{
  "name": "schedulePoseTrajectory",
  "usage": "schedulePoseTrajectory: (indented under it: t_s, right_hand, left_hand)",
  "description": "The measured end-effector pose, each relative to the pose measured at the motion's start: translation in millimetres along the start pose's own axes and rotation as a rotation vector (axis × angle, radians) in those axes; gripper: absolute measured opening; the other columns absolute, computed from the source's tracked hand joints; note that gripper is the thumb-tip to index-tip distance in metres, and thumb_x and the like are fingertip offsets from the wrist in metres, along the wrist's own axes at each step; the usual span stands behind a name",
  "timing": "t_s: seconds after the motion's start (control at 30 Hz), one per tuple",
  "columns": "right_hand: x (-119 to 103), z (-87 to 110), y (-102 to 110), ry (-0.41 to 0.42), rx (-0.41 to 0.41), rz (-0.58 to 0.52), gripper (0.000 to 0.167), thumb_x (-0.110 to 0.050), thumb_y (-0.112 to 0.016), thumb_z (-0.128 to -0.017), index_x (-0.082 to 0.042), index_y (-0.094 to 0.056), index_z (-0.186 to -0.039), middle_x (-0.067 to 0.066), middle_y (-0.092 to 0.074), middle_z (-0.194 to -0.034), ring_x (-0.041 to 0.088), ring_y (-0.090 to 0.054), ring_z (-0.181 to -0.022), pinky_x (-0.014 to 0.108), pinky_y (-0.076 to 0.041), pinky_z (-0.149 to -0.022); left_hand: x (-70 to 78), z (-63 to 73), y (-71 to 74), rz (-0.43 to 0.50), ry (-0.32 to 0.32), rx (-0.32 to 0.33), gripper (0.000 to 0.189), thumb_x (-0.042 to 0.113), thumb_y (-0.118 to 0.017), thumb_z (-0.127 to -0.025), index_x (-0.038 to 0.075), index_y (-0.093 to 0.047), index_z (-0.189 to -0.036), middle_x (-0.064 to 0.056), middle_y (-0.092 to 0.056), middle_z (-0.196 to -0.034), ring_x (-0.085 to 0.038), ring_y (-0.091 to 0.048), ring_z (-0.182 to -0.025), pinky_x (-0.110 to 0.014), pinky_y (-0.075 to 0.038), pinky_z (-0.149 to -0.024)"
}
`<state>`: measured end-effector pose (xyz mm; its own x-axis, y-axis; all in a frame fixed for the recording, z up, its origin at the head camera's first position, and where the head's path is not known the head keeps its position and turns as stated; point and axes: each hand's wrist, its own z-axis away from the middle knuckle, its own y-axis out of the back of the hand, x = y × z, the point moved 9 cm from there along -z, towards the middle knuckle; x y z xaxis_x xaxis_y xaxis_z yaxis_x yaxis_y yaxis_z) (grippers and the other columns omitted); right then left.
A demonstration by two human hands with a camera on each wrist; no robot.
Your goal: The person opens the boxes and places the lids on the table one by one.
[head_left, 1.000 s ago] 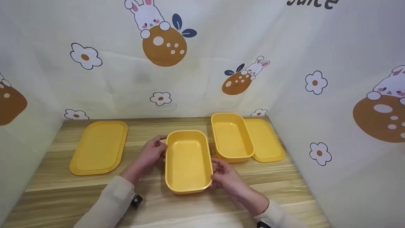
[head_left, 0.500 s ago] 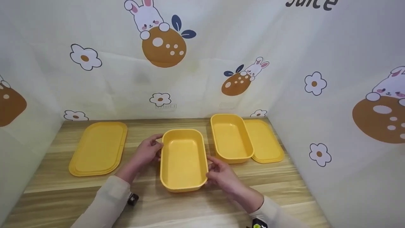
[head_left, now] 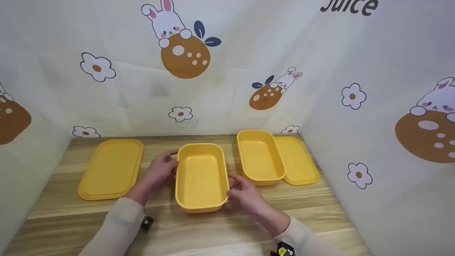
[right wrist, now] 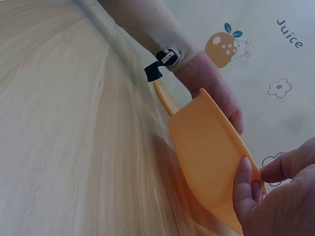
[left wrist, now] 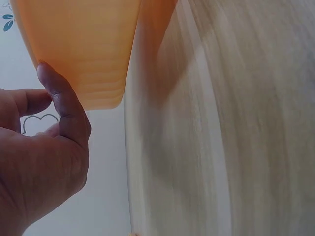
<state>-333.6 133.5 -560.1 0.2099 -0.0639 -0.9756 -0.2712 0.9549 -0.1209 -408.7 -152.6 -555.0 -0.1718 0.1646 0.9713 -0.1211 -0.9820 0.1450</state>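
Observation:
A yellow rectangular food container (head_left: 202,177), lidless and with nothing inside, is held between my two hands close over the wooden tabletop. My left hand (head_left: 161,170) grips its left side near the far end. In the left wrist view, a fingertip (left wrist: 45,69) presses against the container's outer wall (left wrist: 83,54). On the opposite side, my right hand (head_left: 247,195) pinches the rim near the front corner. The right wrist view shows the thumb and fingers on either side of that wall (right wrist: 211,152), with the underside close above the table.
To the left lies a flat yellow lid (head_left: 112,169). A second yellow container (head_left: 261,156) stands back right, beside another yellow lid (head_left: 298,161) that it partly overlaps. A printed cloth (head_left: 231,71) forms walls behind and beside the table (head_left: 213,234).
Both hands have moved the container a little to the left, away from the second container. The lids and the second container have stayed in place.

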Motion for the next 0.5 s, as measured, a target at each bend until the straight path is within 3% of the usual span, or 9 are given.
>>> schedulePoseTrajectory:
  t_s: [0.23,0.5]
  right_hand:
    - [0,-5.8,-5,0.004,-0.001,0.002,0.076,0.008,-0.067,-0.093,0.007,-0.042,-0.165,0.02,-0.057,-0.117,0.021,-0.068,-0.084,0.045,-0.066,-0.082]
    - [-2,-17.9,-13,0.019,0.01,-0.044,0.076,0.011,-0.065,-0.091,0.009,-0.042,-0.163,0.014,-0.054,-0.111,0.02,-0.067,-0.082,0.043,-0.066,-0.081]
  left_hand:
    - [1.6,-1.4,6.5,-0.016,-0.017,-0.001,0.062,0.005,-0.056,-0.101,0.001,-0.049,-0.162,-0.012,-0.059,-0.105,-0.022,-0.06,-0.081,-0.038,-0.059,-0.073]
    - [4.0,-3.1,17.3,-0.084,-0.006,0.008,0.058,0.011,-0.053,-0.109,0.003,-0.045,-0.166,-0.016,-0.058,-0.119,-0.024,-0.063,-0.091,-0.04,-0.061,-0.081]
